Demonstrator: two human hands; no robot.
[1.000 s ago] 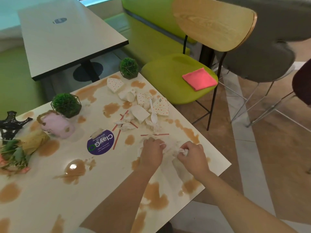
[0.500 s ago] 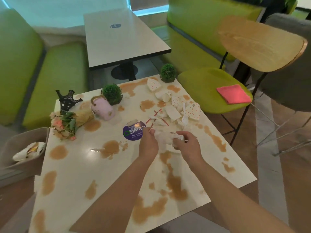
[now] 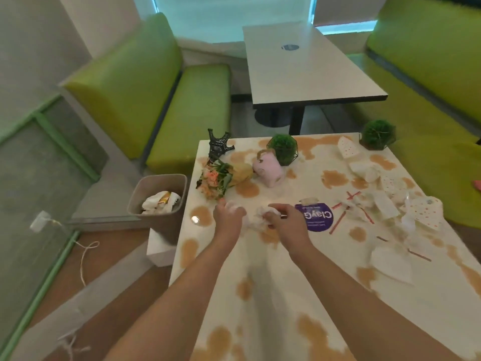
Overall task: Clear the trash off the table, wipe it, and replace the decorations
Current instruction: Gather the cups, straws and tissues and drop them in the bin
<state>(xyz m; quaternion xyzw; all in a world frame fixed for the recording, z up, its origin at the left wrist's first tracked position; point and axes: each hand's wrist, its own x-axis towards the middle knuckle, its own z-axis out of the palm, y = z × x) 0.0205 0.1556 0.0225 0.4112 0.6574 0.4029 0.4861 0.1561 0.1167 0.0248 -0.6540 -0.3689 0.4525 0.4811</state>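
The big white table point(image 3: 299, 295) fills the lower right of the frame, and it has brown spills all over it. A green bench point(image 3: 156, 100) sits in the upper left. A tan bin point(image 3: 158, 201) stands on the floor just beside the table's left edge, with crumpled paper inside. Near the top of the table you see a pink cup point(image 3: 268, 168) lying on its side, a bunch of flowers point(image 3: 216, 181) to its left, and a green ball plant point(image 3: 283, 148) behind it. More paper trash point(image 3: 390, 204) and thin red sticks lie at the right side of the table. A purple sticker point(image 3: 316, 217) is in the middle. Your left hand point(image 3: 227, 214) and your right hand point(image 3: 282, 217) are close together over the table in the middle of the frame. Both hands hold a white paper wad point(image 3: 256, 217) between them, with your fingers curled round it.
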